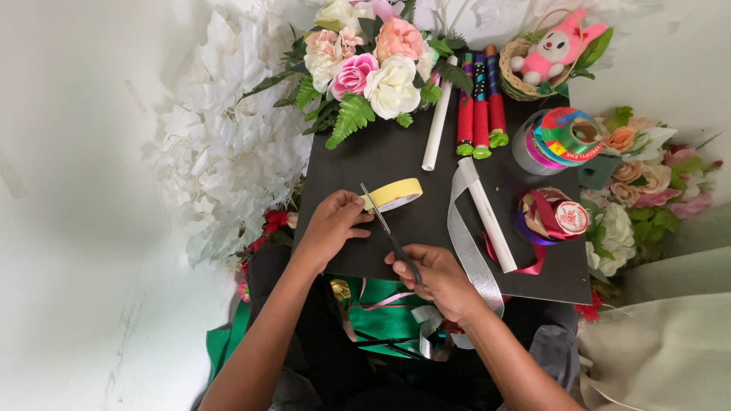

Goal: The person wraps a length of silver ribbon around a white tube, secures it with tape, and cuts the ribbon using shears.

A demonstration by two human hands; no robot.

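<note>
My left hand (333, 224) pinches the loose end of a yellow tape roll (396, 195) that lies on a black board (381, 156). My right hand (438, 278) grips the black handles of a pair of scissors (387, 228). The blades point up and left, with their tips at the tape right beside my left fingers. A silver ribbon (464, 236) loops over the board just right of my right hand.
A bunch of artificial flowers (365, 65) lies at the board's far edge. White paper tubes (487, 217), three red decorated sticks (480, 103), ribbon spools (560, 137) and a basket with a pink plush rabbit (552, 49) stand to the right. More flowers (647, 179) lie past the right edge.
</note>
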